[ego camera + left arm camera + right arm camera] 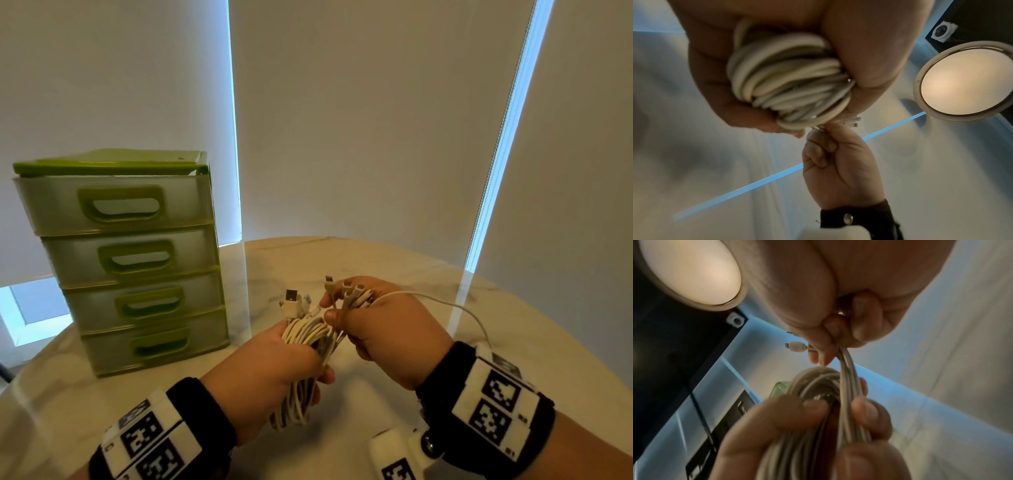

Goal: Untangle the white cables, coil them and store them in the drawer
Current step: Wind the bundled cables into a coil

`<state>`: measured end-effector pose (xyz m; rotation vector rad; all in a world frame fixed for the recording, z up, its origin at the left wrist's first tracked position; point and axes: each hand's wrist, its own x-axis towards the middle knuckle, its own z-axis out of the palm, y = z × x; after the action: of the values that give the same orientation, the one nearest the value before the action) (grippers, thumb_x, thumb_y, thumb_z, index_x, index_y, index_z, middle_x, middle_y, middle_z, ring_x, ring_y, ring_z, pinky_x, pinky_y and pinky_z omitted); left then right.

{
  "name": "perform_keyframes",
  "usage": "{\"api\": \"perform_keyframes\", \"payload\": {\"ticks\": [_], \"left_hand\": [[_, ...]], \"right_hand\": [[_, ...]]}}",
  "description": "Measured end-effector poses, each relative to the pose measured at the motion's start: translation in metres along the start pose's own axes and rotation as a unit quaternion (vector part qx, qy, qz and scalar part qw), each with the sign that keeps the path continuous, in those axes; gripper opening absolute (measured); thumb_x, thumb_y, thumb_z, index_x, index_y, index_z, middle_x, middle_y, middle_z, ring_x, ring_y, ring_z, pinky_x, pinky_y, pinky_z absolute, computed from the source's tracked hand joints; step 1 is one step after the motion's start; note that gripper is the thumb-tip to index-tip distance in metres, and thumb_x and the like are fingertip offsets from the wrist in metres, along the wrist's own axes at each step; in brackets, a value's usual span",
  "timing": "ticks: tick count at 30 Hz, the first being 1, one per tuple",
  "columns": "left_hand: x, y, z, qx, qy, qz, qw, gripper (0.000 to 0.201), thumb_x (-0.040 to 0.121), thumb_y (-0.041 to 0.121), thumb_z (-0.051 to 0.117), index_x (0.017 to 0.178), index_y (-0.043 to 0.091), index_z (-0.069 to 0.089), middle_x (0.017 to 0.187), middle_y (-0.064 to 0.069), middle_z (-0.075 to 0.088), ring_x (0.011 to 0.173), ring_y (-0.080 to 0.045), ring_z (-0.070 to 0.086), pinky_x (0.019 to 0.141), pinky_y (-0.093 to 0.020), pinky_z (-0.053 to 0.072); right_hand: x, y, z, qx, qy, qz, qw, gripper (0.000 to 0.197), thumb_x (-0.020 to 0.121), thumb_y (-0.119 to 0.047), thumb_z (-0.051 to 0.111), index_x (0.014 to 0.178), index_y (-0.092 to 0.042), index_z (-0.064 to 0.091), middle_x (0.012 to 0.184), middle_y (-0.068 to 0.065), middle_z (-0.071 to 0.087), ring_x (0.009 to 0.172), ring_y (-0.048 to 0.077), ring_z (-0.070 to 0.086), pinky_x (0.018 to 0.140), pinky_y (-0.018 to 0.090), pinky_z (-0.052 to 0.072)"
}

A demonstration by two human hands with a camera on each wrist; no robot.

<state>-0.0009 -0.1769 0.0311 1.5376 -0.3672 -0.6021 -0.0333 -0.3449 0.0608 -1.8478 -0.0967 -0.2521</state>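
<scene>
A coiled bundle of white cables (306, 337) (789, 91) (818, 418) sits in my left hand (274, 370), whose fingers wrap round it above the table. USB plugs (292, 303) stick up from the top of the bundle. My right hand (373, 325) (830, 155) pinches several cable ends, with small connectors (349, 291) (795, 346) poking up between its fingers. One loose white cable (455, 308) trails from that hand over to my right wrist. The green drawer unit (130, 260) stands at the left with all drawers closed.
The pale marble table (376, 260) is round, its far edge close to grey blinds (376, 120). Bare tabletop lies to the right of my hands and in front of the drawer unit. A ceiling lamp (966, 81) shows in the wrist views.
</scene>
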Motion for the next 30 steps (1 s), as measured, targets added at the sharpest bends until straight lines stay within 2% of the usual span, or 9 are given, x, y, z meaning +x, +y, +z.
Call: {"api": "perform_keyframes", "payload": {"ticks": [2, 7, 10, 14, 16, 20, 22, 25, 30], "left_hand": [[0.0, -0.002, 0.001, -0.04, -0.011, -0.013, 0.999, 0.058, 0.059, 0.012, 0.065, 0.116, 0.011, 0.055, 0.079, -0.018, 0.069, 0.062, -0.029, 0.061, 0.049, -0.032, 0.048], [-0.005, 0.0, 0.004, -0.14, -0.049, -0.035, 0.988, 0.055, 0.062, 0.017, 0.076, 0.111, 0.003, 0.055, 0.074, -0.014, 0.06, 0.058, -0.026, 0.059, 0.054, -0.036, 0.05], [-0.006, 0.001, 0.005, -0.18, -0.055, -0.031, 0.982, 0.062, 0.07, 0.057, 0.075, 0.108, 0.01, 0.06, 0.075, -0.011, 0.057, 0.06, -0.025, 0.059, 0.055, -0.037, 0.052], [-0.001, 0.0, 0.006, -0.17, -0.022, -0.01, 0.985, 0.071, 0.068, 0.073, 0.058, 0.1, 0.01, 0.063, 0.074, -0.008, 0.054, 0.057, -0.022, 0.053, 0.049, -0.028, 0.042], [0.001, -0.002, 0.007, -0.162, -0.003, -0.006, 0.987, 0.072, 0.065, 0.077, 0.057, 0.096, 0.012, 0.064, 0.072, -0.007, 0.054, 0.056, -0.021, 0.053, 0.05, -0.028, 0.041], [0.005, -0.007, 0.009, -0.143, 0.014, 0.014, 0.989, 0.081, 0.067, 0.083, 0.05, 0.115, 0.019, 0.064, 0.082, -0.02, 0.064, 0.065, -0.02, 0.065, 0.049, -0.029, 0.045], [0.006, -0.006, 0.011, -0.155, 0.016, 0.024, 0.987, 0.078, 0.074, 0.082, 0.044, 0.121, 0.023, 0.065, 0.084, -0.024, 0.063, 0.065, -0.015, 0.066, 0.047, -0.027, 0.045], [0.008, -0.007, 0.008, -0.186, 0.015, 0.008, 0.982, 0.079, 0.075, 0.085, 0.044, 0.108, 0.019, 0.072, 0.071, -0.011, 0.06, 0.054, -0.019, 0.054, 0.05, -0.027, 0.041], [0.005, -0.002, 0.006, -0.252, 0.008, 0.031, 0.967, 0.06, 0.088, 0.06, 0.052, 0.114, 0.009, 0.07, 0.087, -0.015, 0.065, 0.064, -0.021, 0.06, 0.052, -0.029, 0.045]], "right_hand": [[0.0, -0.001, 0.003, -0.004, 0.006, -0.013, 1.0, 0.021, 0.087, -0.001, 0.066, 0.079, -0.02, 0.072, 0.046, -0.015, 0.057, 0.041, 0.0, 0.05, 0.045, 0.013, 0.037], [0.001, 0.001, 0.009, 0.094, -0.002, -0.01, 0.996, 0.034, 0.088, 0.001, 0.058, 0.067, -0.022, 0.07, 0.062, 0.013, 0.054, 0.053, 0.026, 0.05, 0.056, 0.039, 0.048], [-0.001, -0.001, 0.01, 0.14, -0.02, -0.031, 0.989, 0.008, 0.075, -0.018, 0.061, 0.075, -0.019, 0.069, 0.065, 0.007, 0.057, 0.061, 0.026, 0.053, 0.062, 0.041, 0.048], [-0.007, -0.006, 0.016, 0.321, -0.1, -0.011, 0.942, 0.077, 0.054, -0.067, 0.07, 0.092, -0.001, 0.063, 0.071, 0.008, 0.055, 0.064, 0.02, 0.049, 0.057, 0.033, 0.042], [-0.008, -0.007, 0.017, 0.344, -0.111, 0.007, 0.932, 0.096, 0.058, -0.088, 0.049, 0.094, 0.001, 0.062, 0.075, 0.014, 0.051, 0.066, 0.021, 0.047, 0.06, 0.034, 0.038], [-0.01, -0.005, 0.024, 0.173, -0.039, -0.007, 0.984, 0.037, 0.077, -0.049, 0.064, 0.079, -0.012, 0.07, 0.07, 0.007, 0.059, 0.065, 0.02, 0.054, 0.063, 0.036, 0.046], [-0.014, -0.002, 0.028, 0.048, -0.021, -0.033, 0.998, 0.015, 0.079, -0.033, 0.063, 0.088, -0.024, 0.072, 0.08, 0.0, 0.068, 0.071, 0.015, 0.063, 0.067, 0.032, 0.053], [-0.016, 0.004, 0.034, -0.041, 0.015, -0.062, 0.997, 0.031, 0.076, -0.035, 0.055, 0.105, -0.039, 0.064, 0.104, -0.006, 0.067, 0.089, 0.009, 0.065, 0.08, 0.032, 0.056], [-0.015, 0.01, 0.04, 0.001, 0.032, -0.102, 0.994, 0.031, 0.077, -0.03, 0.058, 0.104, -0.043, 0.062, 0.1, -0.007, 0.068, 0.092, 0.012, 0.066, 0.083, 0.039, 0.055]]}}
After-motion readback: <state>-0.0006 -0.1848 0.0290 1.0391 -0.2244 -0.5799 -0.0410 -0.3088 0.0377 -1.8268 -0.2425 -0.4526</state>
